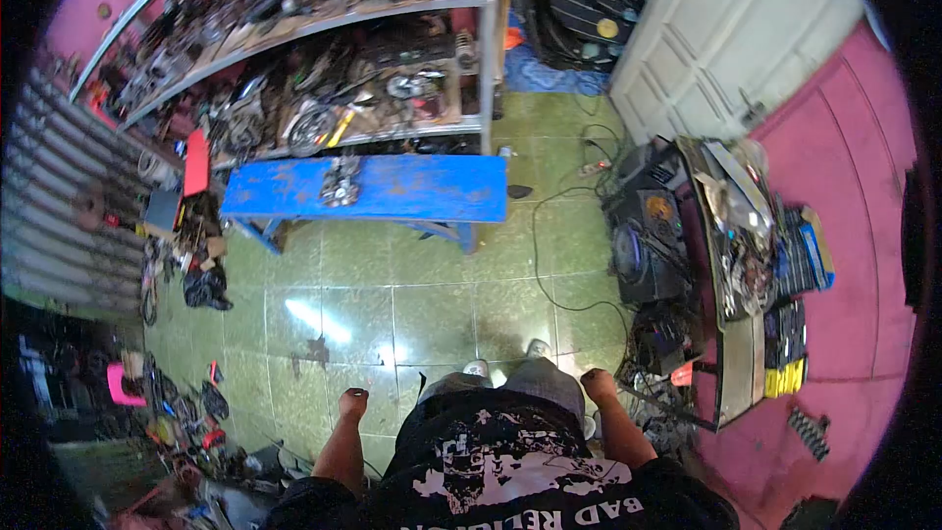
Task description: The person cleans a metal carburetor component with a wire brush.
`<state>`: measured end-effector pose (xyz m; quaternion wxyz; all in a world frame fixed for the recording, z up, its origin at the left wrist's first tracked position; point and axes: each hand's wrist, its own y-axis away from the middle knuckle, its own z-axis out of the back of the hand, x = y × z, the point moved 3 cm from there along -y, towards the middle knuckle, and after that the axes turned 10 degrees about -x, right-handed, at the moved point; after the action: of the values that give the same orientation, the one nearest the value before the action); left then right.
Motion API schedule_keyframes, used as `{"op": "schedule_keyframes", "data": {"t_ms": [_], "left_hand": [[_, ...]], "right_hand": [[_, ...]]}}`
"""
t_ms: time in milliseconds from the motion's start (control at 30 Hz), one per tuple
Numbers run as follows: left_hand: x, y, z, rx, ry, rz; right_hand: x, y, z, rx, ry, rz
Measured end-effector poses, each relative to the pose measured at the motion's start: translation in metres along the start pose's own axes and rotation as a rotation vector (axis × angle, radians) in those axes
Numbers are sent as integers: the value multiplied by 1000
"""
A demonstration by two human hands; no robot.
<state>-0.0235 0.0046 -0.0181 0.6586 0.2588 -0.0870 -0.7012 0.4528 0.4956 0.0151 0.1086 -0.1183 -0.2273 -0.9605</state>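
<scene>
Both my hands hang apart at my sides over the green tiled floor. My left hand (354, 401) is to the left of my body, its fingers curled in; whether it holds anything is too small to tell. On the other side, my right hand (598, 385) is curled too, near the clutter by the side table, and its contents are hidden. Neither hand touches the blue bench (432, 186) ahead, on which a small metal part (340, 183) rests.
Shelves (334, 15) full of metal parts stand behind the bench. To the right are a cluttered table (741, 358), a black speaker-like box (648, 245) and a white door (716, 39). A cable (538, 255) crosses the floor. Loose parts lie at the left.
</scene>
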Motion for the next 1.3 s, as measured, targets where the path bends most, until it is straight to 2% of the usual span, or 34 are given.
{"op": "schedule_keyframes", "data": {"t_ms": [67,100,167,233,300,367,400,433,467,567,600,667,733,800,833,900,933,967,1000,1067,1100,1233,1300], "left_hand": [[8,41,-40,-5,99,90],[59,-25,40,-77,53,124],[62,-11,6,-56,118,160],[41,1,-9,-19,142,211],[26,4,-20,28,140,207],[8,-4,-28,33,192,207],[-9,-9,-21,32,187,199],[-20,-17,-18,42,206,272],[-31,-28,-9,20,202,242],[-66,-73,19,-43,227,247],[-78,-90,28,-77,251,282],[-103,-137,50,-206,322,215],[-136,-187,85,-323,380,156],[-174,-232,126,-415,452,105],[-199,-245,155,-458,483,84],[-236,-286,196,-615,603,-110],[-258,-304,220,-617,647,-140],[-280,-319,250,-619,691,-170],[-300,-338,277,-634,697,-222],[-345,-368,341,-685,735,-344],[-371,-380,376,-719,767,-417],[-453,-436,491,-762,749,-607],[-489,-458,536,-844,653,-767]], "right_hand": [[-8,-18,36,67,-29,116],[101,-20,-25,119,-91,158],[108,-43,-13,139,98,124],[101,-71,-16,150,182,206],[112,-90,-18,319,417,345],[115,-111,-18,334,464,429],[108,-129,-27,307,395,350],[117,-143,-27,281,322,269],[127,-159,-28,291,328,163],[153,-229,-40,379,401,245],[189,-239,-19,297,375,257],[243,-292,-18,237,426,280],[302,-353,-32,157,411,506],[407,-359,8,135,166,499],[455,-367,12,38,135,593],[554,-376,23,51,17,736],[619,-349,55,13,32,772],[666,-346,57,10,-51,825],[718,-328,70,-68,-138,960],[815,-285,103,-62,-277,1054],[859,-257,128,-213,-333,1131],[1003,-217,174,-394,-559,1394],[1060,-213,184,-518,-593,1441]]}}
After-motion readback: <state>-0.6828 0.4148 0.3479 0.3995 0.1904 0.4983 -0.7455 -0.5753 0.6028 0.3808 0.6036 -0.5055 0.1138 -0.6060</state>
